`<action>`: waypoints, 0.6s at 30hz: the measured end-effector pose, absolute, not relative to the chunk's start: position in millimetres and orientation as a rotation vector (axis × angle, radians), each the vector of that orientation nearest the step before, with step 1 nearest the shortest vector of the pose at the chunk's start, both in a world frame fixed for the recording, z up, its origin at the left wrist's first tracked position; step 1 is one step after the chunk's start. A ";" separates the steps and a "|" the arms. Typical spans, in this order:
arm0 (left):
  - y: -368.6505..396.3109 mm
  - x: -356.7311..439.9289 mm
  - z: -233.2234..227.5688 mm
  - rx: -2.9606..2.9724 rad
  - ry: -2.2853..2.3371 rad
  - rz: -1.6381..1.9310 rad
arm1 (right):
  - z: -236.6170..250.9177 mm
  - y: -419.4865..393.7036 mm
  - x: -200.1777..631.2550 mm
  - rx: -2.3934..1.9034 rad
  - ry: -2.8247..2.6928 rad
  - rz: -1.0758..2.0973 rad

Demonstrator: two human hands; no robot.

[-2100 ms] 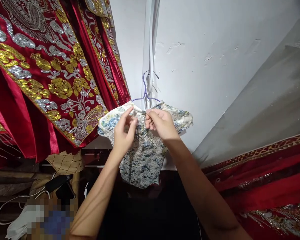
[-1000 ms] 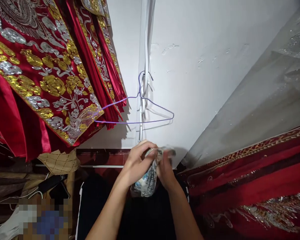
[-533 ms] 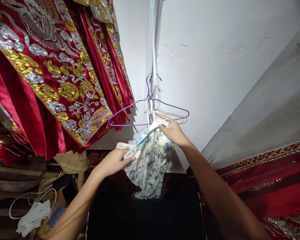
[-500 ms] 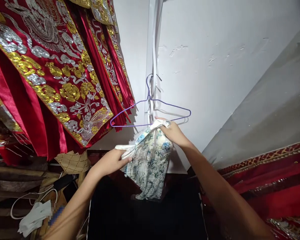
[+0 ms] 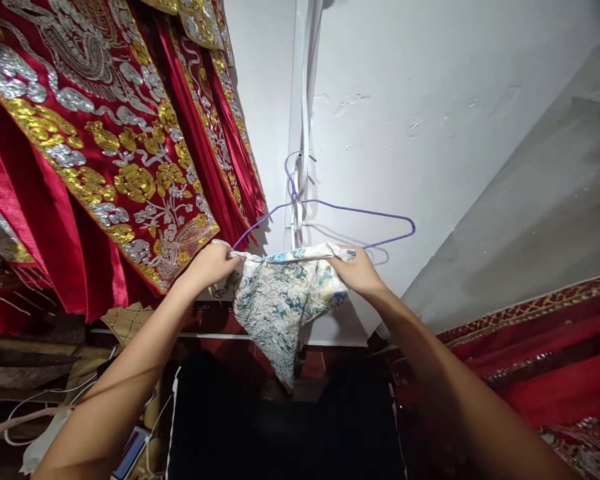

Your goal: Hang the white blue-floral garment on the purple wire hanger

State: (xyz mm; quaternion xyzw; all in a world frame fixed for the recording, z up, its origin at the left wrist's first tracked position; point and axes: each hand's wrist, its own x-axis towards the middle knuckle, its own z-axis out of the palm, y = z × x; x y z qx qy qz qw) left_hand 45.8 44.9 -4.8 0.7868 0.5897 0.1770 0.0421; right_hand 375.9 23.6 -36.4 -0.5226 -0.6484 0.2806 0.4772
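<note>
A small cream garment with a blue and green floral print [image 5: 280, 303] hangs spread between my two hands, its lower end drooping to a point. My left hand [image 5: 207, 267] grips its left top corner. At the right top corner my right hand [image 5: 357, 272] pinches the cloth. Just above the garment a bare purple wire hanger [image 5: 353, 212] hangs from a hook on the white wall [image 5: 405, 100], tilted, with its left end behind the red cloth.
Red robes with gold and silver embroidery [image 5: 100, 153] hang at the upper left, close to my left hand. A grey sheet [image 5: 530, 200] and more red embroidered cloth [image 5: 530, 360] fill the right. Cables and clutter [image 5: 45, 413] lie at the lower left; black fabric [image 5: 280, 427] is below.
The garment came off the hanger, was bunched low between both hands, then lifted. Now my left hand has risen and pulled left, stretching the top edge flat under the hanger.
</note>
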 end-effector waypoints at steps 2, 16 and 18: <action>51.3 45.2 -14.2 2.371 1.761 0.454 | -36.4 23.6 378.1 -1.247 -1.631 0.663; 60.6 67.3 -7.9 2.475 1.097 1.442 | -33.2 12.6 402.1 -1.235 -1.545 0.244; 59.8 67.1 -6.9 2.574 1.111 1.379 | -24.8 18.8 426.5 -1.281 -1.375 0.086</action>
